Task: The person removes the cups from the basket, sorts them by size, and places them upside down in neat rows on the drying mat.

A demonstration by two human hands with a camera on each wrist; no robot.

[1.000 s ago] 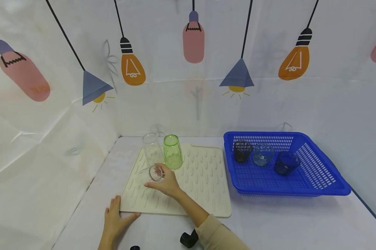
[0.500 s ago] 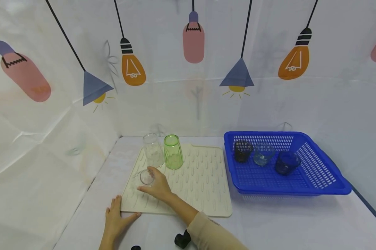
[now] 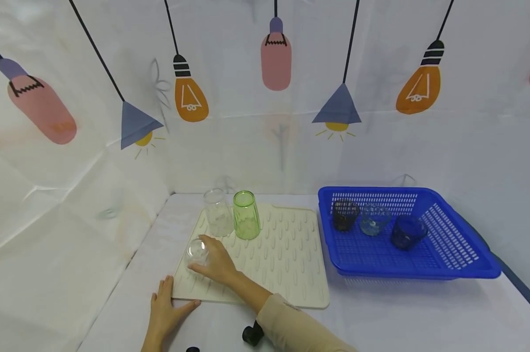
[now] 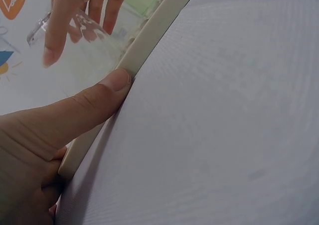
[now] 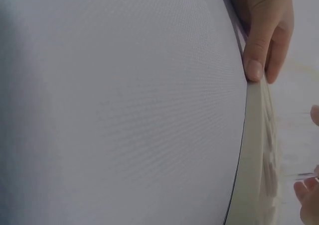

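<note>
In the head view my right hand [image 3: 216,260] grips a clear glass [image 3: 196,251] over the left part of the cream ridged mat [image 3: 287,264]. Whether the glass touches the mat, I cannot tell. My left hand [image 3: 163,310] lies at the mat's near left corner, fingers stretched along its left side and thumb along the front edge. The left wrist view has the left thumb [image 4: 84,103] straight against the mat's rim. Behind the held glass stand another clear glass [image 3: 218,215] and a green glass [image 3: 246,217], both with the narrower end up.
To the right is a blue plastic basket [image 3: 379,269] holding a dark glass [image 3: 345,215], a pale bluish glass [image 3: 374,220] and a dark blue glass [image 3: 408,232]. A black object [image 3: 253,335] shows beside the right sleeve. A lamp-printed white sheet [image 3: 247,151] hangs behind the table.
My right hand has moved left across the mat with the clear glass, which now appears more upright. The left hand has stayed at the corner. The view has shifted slightly.
</note>
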